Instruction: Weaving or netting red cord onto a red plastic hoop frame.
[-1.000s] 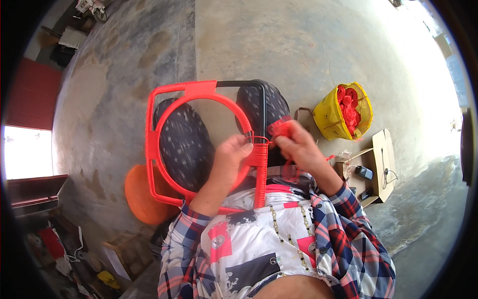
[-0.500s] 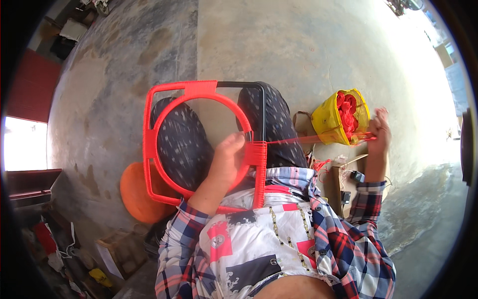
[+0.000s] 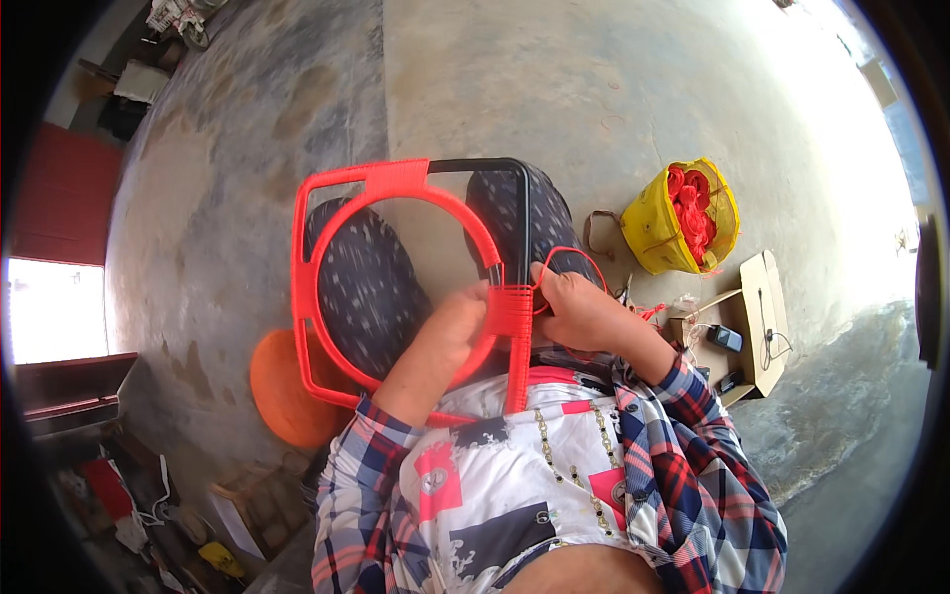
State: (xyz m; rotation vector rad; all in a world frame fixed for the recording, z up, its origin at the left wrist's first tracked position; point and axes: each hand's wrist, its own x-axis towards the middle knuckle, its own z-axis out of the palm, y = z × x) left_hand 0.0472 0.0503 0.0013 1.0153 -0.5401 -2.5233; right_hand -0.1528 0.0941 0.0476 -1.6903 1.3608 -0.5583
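A squarish metal frame (image 3: 301,238) with a round inner ring lies across my lap. Most of it is wrapped in red cord, while bare black metal shows at the upper right corner and along the upper right side. My left hand (image 3: 450,325) is closed on the ring beside the wrapped band (image 3: 510,312) that joins it to the right side; its fingertips are partly hidden. Just outside that band, my right hand (image 3: 584,315) pinches the red cord (image 3: 572,249), which arcs in a loose loop above the knuckles. Its lower fingers are curled out of sight.
A yellow bucket (image 3: 648,236) with red cord bundles (image 3: 695,213) stands on the concrete floor to the right. Nearer me is an open cardboard box (image 3: 764,342) with a small dark device (image 3: 724,338). An orange round seat (image 3: 282,391) shows at left, near a wooden crate (image 3: 259,515).
My right hand has come back from beside the bucket to the frame's right side. The cord, stretched taut before, now hangs in a loose loop. My left hand stays on the ring.
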